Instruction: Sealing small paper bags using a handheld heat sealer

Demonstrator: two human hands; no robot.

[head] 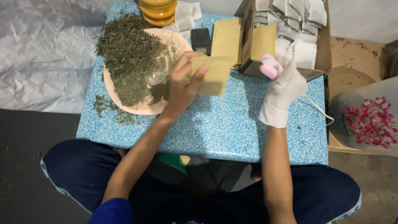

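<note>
A low blue-speckled table stands on a dark floor, with a cardboard box of white sachets cut off at the top edge. The bare left hand pinches a tan paper pouch above the table, beside a plate of dried green herb. The gloved right hand is closed around a small pink device, whose lower part is hidden in the glove.

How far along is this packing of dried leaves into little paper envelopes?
Done: hard to tell; a cardboard box holds many small white sachets, though whether they are filled cannot be told. In hand: the bare left hand holds one tan paper envelope, and the white-gloved right hand grips a small pink device. Left: a big heap of dried green leaves on the beige round plate, and a stack of tan envelopes.
</note>
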